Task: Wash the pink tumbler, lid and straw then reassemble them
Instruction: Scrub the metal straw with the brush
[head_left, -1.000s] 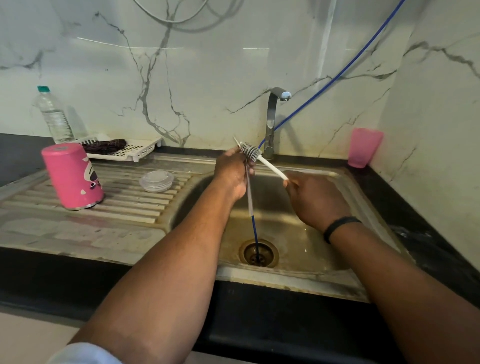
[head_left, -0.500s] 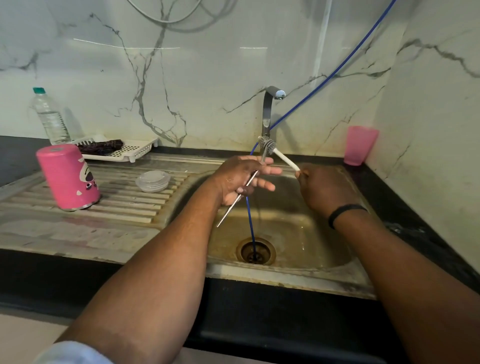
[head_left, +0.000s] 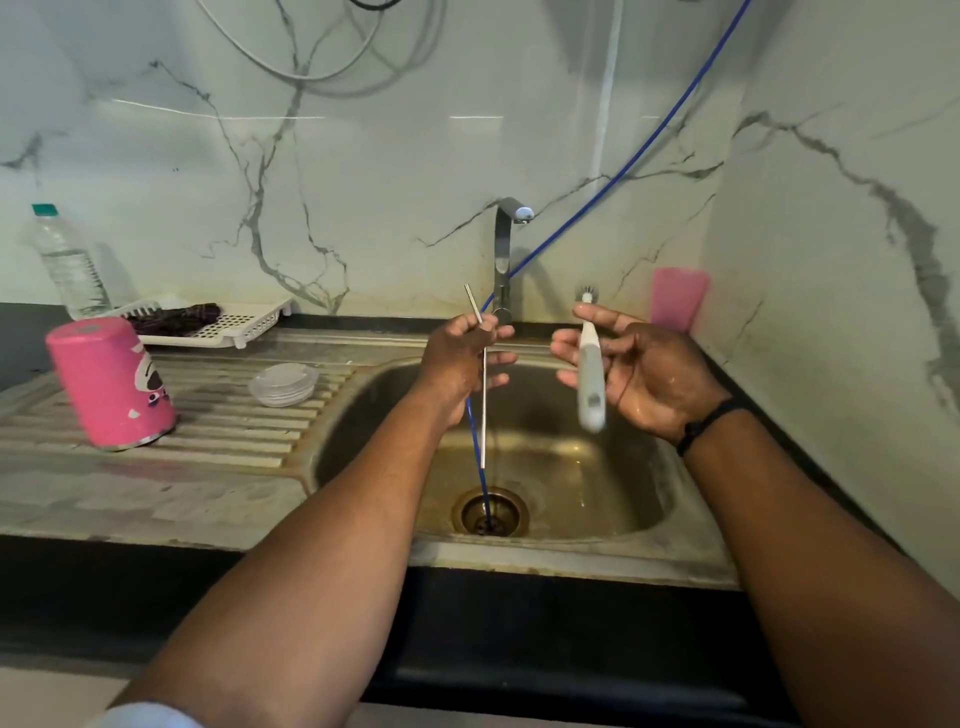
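Note:
The pink tumbler (head_left: 111, 384) stands upside down on the steel drainboard (head_left: 218, 441) at the left. Its clear lid (head_left: 283, 384) lies on the ridges just right of it. Over the sink basin (head_left: 587, 467), my left hand (head_left: 460, 358) pinches the thin metal straw (head_left: 483, 405), which stands nearly upright. My right hand (head_left: 649, 374) holds a small cleaning brush (head_left: 591, 374) by its grey-and-white handle, bristles pointing up, with the fingers fairly extended. Straw and brush are apart, with a gap between the hands.
The faucet (head_left: 506, 249) rises behind the hands. A blue hose (head_left: 623, 171) runs down from the upper right into the drain (head_left: 488, 512). A pink cup (head_left: 678, 299) stands at the back right corner. A water bottle (head_left: 70, 265) and a white perforated tray (head_left: 228, 325) sit at the back left.
The brush head was on the straw's top end; now the hands have drawn apart. The brush swung upright in my right hand and the straw stands upright in my left.

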